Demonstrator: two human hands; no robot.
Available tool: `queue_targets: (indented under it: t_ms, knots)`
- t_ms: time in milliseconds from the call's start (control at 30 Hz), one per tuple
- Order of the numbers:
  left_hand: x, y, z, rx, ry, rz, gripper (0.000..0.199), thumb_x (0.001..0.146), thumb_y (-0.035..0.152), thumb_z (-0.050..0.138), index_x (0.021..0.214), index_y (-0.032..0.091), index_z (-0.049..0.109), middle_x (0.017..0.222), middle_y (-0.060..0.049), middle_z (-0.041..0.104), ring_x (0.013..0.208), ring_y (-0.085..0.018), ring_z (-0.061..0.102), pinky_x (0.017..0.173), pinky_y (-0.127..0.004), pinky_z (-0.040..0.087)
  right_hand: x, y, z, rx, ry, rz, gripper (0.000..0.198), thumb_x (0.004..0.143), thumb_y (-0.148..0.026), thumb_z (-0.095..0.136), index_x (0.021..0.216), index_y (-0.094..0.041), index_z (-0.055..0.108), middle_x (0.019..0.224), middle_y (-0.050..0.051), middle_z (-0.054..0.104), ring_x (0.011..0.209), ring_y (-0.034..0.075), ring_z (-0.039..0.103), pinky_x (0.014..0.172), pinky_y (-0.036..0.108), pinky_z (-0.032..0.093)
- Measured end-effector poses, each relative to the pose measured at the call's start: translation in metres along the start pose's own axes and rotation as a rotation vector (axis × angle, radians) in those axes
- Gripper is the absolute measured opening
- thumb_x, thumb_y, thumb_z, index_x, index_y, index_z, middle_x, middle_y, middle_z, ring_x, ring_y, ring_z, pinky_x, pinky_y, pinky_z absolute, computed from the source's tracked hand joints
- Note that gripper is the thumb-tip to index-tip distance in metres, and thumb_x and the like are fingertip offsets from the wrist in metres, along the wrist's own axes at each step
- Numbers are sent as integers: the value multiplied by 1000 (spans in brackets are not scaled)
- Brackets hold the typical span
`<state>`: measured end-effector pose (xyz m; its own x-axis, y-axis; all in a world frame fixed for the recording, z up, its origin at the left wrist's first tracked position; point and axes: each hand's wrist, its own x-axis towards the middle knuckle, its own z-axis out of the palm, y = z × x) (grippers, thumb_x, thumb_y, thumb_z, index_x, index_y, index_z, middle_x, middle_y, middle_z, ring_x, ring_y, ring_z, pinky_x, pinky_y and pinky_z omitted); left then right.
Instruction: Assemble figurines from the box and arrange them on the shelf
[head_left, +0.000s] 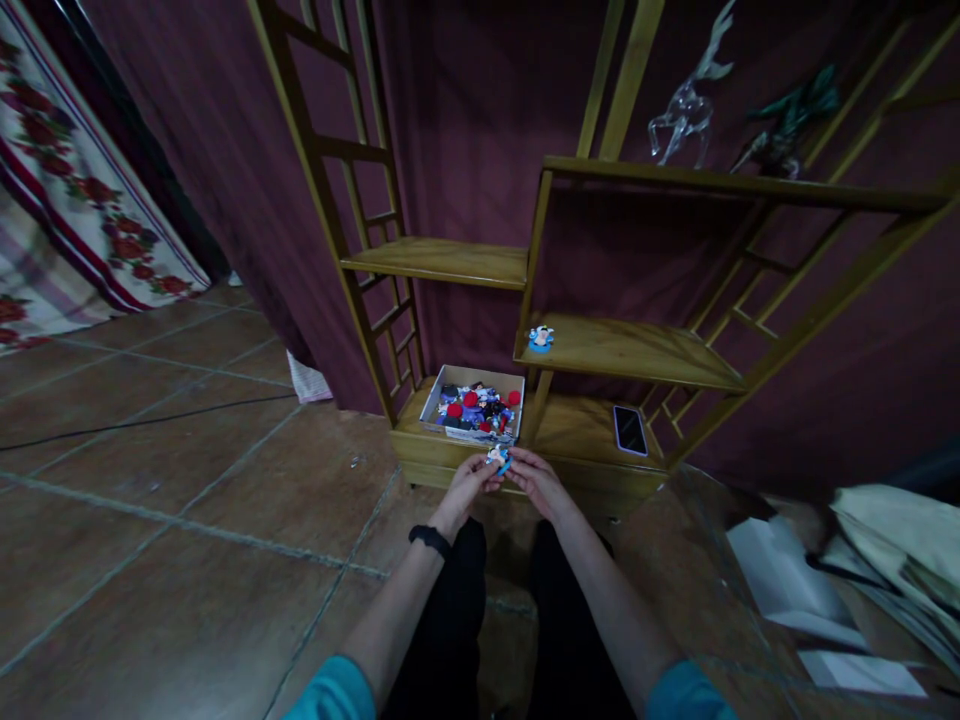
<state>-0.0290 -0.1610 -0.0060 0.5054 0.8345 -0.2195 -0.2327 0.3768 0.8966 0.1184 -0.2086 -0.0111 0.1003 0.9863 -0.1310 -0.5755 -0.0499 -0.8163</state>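
A small white and blue figurine (498,458) is held between my two hands, just in front of the shelf's lowest board. My left hand (471,480) pinches it from the left, and my right hand (538,481) grips its blue base from the right. Just beyond my fingers, a shallow cardboard box (511,383) holds a jumble of small red, purple, black and white figures. A similar figurine (541,339) on a blue round base stands at the left end of the middle shelf board.
The wooden shelf unit (442,258) stands against a maroon curtain. A phone (630,430) lies on its bottom board. High up are a clear deer ornament (686,115) and a dark green sculpture (795,120). At right, a white box (787,575) and a pale bag (900,535) lie on the floor.
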Motion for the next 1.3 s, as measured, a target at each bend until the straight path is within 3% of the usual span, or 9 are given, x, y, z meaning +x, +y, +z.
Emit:
queue_targets:
  t_ms: [567, 800, 933, 1067, 1300]
  knots:
    - [1, -5, 2, -143, 61, -48, 32, 62, 28, 74, 85, 14, 56, 84, -8, 66, 74, -17, 65, 71, -30, 52, 2, 6, 6, -294, -25, -152, 44, 60, -30, 71, 104, -27, 63, 107, 2, 65, 104, 24, 55, 93, 40, 38]
    - [4, -4, 0, -70, 55, -85, 34, 69, 44, 65, 85, 14, 60, 77, -7, 65, 64, -13, 63, 56, -22, 48, 0, 2, 5, -208, 66, -76, 35, 65, -41, 66, 93, -21, 66, 93, 5, 68, 85, 21, 62, 78, 36, 47]
    - [5, -4, -1, -82, 78, -49, 29, 64, 36, 70, 81, 16, 60, 68, -2, 63, 57, -10, 60, 54, -20, 45, -1, 1, 6, -214, 118, -50, 33, 63, -44, 67, 86, -20, 67, 84, 4, 68, 75, 18, 61, 63, 29, 48]
    - [3, -5, -2, -68, 32, -8, 32, 62, 32, 72, 89, 16, 62, 72, -3, 65, 58, -9, 58, 54, -19, 44, -1, 2, 6, -233, 98, -42, 30, 62, -43, 68, 81, -20, 67, 76, 3, 66, 67, 15, 59, 55, 24, 46]
    - [3, -6, -2, -67, 12, -9, 23, 57, 24, 76, 72, 13, 62, 68, -2, 65, 57, -9, 58, 55, -18, 45, -2, 3, 4, -154, 84, -16, 32, 61, -45, 70, 80, -20, 65, 78, 3, 66, 70, 17, 61, 64, 31, 50]
